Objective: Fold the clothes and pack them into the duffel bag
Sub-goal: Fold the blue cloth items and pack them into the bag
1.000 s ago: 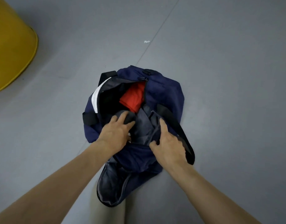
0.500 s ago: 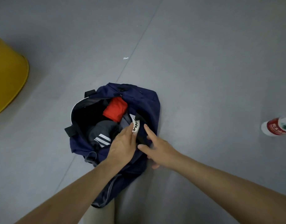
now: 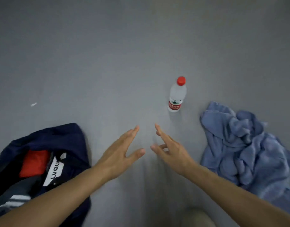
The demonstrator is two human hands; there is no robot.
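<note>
- Bag [image 3: 62, 136]: one, navy, open on the floor. It holds one red garment [image 3: 34, 163], one dark striped garment [image 3: 18, 192] and one white strip [image 3: 55, 171] lettered "LVQU". Packing is judged partly done.
- Blue garment [image 3: 242, 151]: one, crumpled and unfolded on the floor, well right of the bag. It is the only loose clothing in view, and fetching it is judged the step in hand.
- Left hand [image 3: 119, 149]: one, just right of the bag, fingers straight and spread, holding nothing.
- Right hand [image 3: 170, 148]: one, farther right of the bag, short of the blue garment, fingers extended and parted, empty. The next move calls for both hands to reach right, take the garment and spread it flat for folding.
- Bottle [image 3: 176, 95]: one, red-capped, upright, right of the bag and beyond the hands.
- Scrap [image 3: 33, 104]: one, white, beyond the bag.
</note>
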